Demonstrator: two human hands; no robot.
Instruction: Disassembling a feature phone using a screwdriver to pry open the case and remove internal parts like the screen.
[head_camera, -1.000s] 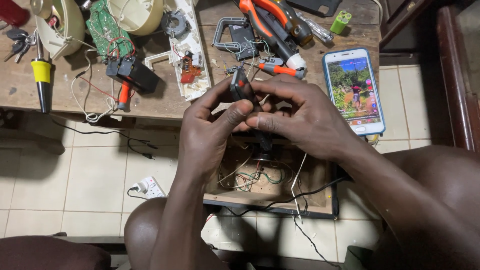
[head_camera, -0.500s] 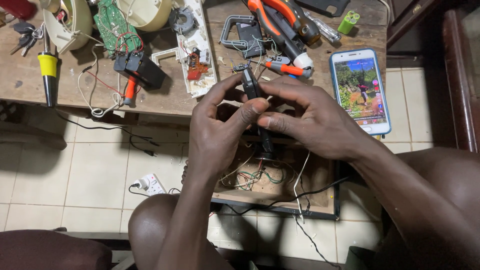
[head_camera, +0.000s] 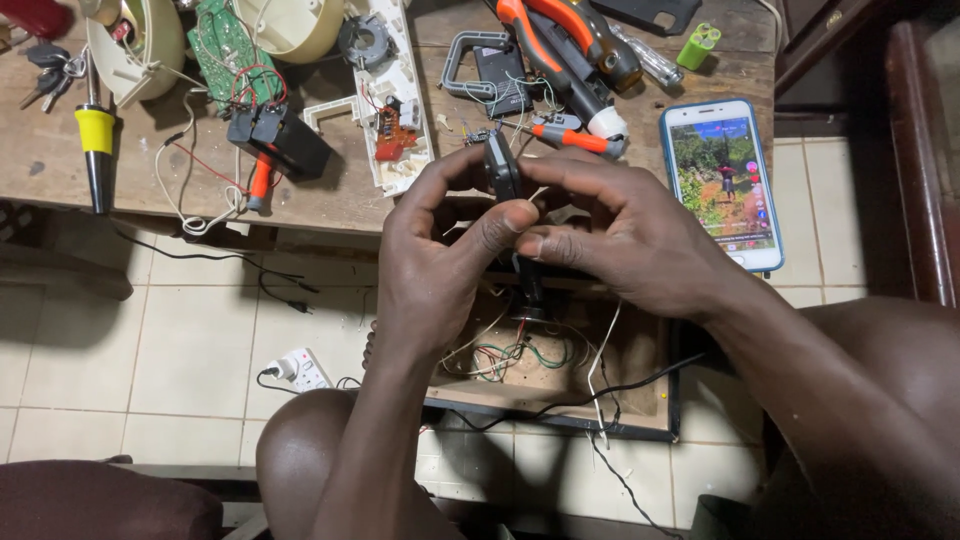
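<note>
The wooden counter (head_camera: 330, 205) is crowded. At its left lies a soldering iron with a yellow collar (head_camera: 96, 140), beside a bunch of keys (head_camera: 45, 70). Further in sit a green circuit board (head_camera: 232, 50), a cream plastic shell (head_camera: 300, 25), a black block with red and white wires (head_camera: 280, 140), and an opened white casing (head_camera: 395, 110) with a small orange board inside. Orange-handled pliers (head_camera: 560, 50) and a small orange screwdriver (head_camera: 570, 135) lie near the far edge, close to a smartphone (head_camera: 722, 182) with a lit screen at the right. Below the counter edge, on the tiled floor, a shallow wooden box (head_camera: 560, 385) holds loose coloured wires, and a white power strip (head_camera: 295, 370) lies to its left.

Both hands meet just in front of the counter edge, above the box. The small black part (head_camera: 502, 170) stands upright between them, its top rising above the fingers. The left hand (head_camera: 440, 260) pinches it with thumb and curled fingers from the left. The right hand (head_camera: 620, 235) closes on it from the right, fingertips pressed against it and touching the left thumb. A thin wire runs down from the part toward the box.
</note>
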